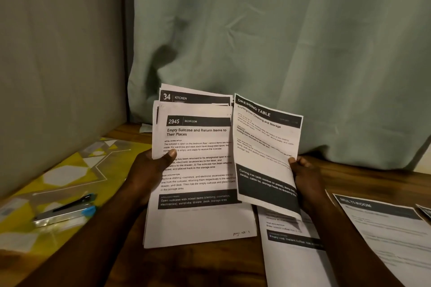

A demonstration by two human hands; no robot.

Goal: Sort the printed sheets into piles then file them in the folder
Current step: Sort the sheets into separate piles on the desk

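My left hand grips a stack of printed sheets held upright over the table, thumb on the front page headed "2945 BEDROOM"; a "34 KITCHEN" page peeks out behind. My right hand pinches a single sheet headed "DRESSING TABLE" by its right edge, just right of the stack. Flat on the wooden table lie a sheet under my right forearm and a "MULTI-ROOM" sheet further right. A yellow patterned folder lies at the left.
A stapler-like metal and blue object rests on the yellow folder. A green curtain hangs behind the table and a grey wall closes the left side. Another sheet's corner shows at the far right edge.
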